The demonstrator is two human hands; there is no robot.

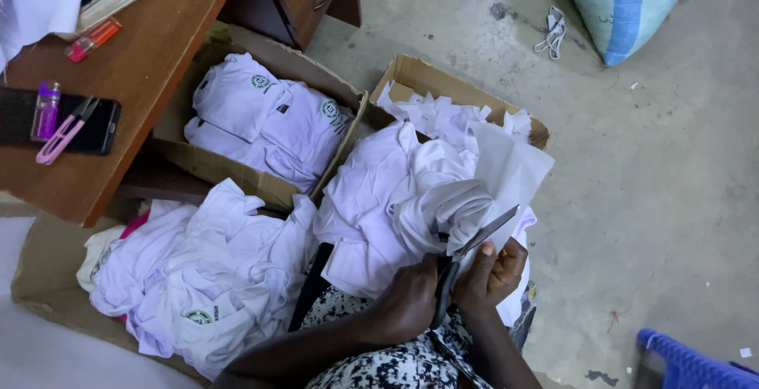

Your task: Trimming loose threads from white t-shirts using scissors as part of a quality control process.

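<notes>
My left hand (407, 296) is closed around the dark handles of a pair of scissors (474, 243) whose blades point up and to the right. My right hand (496, 272) pinches a flat white fabric piece (510, 171) beside the blades, thumb on top. Both hands sit over my lap (395, 365), which is covered in black-and-white patterned cloth. Bunched white garments (387, 199) spill from a cardboard box (411, 73) right in front of my hands.
A second cardboard box (237, 169) holds folded white shirts (269, 116). More white shirts (202, 274) are heaped at the left. On the wooden desk (150, 65) lie a phone (99, 132), pink snips (67, 132) and lighters. A striped sack (624, 9) and a blue plastic object (688, 361) stand on the concrete floor.
</notes>
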